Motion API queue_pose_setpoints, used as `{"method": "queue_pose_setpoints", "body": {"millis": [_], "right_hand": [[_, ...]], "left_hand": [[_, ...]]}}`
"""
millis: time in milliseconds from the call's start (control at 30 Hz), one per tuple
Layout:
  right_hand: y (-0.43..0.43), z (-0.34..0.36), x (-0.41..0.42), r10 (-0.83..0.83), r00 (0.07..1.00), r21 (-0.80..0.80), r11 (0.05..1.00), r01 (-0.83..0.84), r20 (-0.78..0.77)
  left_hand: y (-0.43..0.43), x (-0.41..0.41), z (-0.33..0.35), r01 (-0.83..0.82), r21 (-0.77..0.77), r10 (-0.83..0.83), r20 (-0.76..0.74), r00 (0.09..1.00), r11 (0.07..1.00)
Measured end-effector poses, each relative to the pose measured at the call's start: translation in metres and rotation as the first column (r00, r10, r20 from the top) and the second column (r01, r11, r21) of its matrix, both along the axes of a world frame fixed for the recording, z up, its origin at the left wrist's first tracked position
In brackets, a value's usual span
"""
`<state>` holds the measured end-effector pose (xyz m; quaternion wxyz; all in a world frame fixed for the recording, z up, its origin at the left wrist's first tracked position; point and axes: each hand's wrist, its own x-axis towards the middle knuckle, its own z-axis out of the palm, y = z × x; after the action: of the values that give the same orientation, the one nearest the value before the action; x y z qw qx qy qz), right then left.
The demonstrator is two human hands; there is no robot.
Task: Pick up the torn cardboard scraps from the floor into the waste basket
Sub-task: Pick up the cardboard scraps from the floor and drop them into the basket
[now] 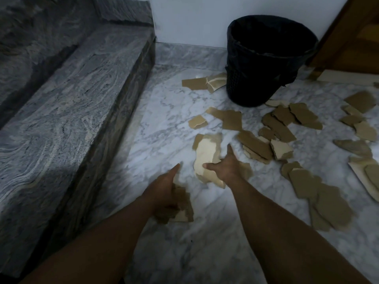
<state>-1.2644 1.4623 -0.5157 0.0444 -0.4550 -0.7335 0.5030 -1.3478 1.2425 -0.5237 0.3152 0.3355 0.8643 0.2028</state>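
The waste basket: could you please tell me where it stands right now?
In the head view, the waste basket stands upper right by the wall, beside the wooden door, cardboard scraps before it.

Left hand (164,190) and right hand (224,167) are bare, as are both forearms (287,224).

The picture is dim and bluish. The brightest patch lies on the marble floor (162,140) in the middle, and the corners fall dark (wide-angle bending there). The left hand (164,189) is blurred.
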Motion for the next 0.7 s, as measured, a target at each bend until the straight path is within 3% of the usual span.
{"method": "queue_pose_setpoints", "body": {"millis": [200, 700], "right_hand": [[0.035, -0.018, 0.044, -0.043, 0.967, 0.025, 0.999, 0.038, 0.252], [0.03, -0.009, 0.048, -0.088, 0.887, 0.107, 0.993, 0.044, 0.453]], "left_hand": [[0.011, 0.006, -0.008, 0.193, -0.269, -0.196, 0.016, 0.98, 0.944], [0.012, 0.02, 0.0, 0.209, -0.436, -0.287, -0.122, 0.95, 0.876]]}}
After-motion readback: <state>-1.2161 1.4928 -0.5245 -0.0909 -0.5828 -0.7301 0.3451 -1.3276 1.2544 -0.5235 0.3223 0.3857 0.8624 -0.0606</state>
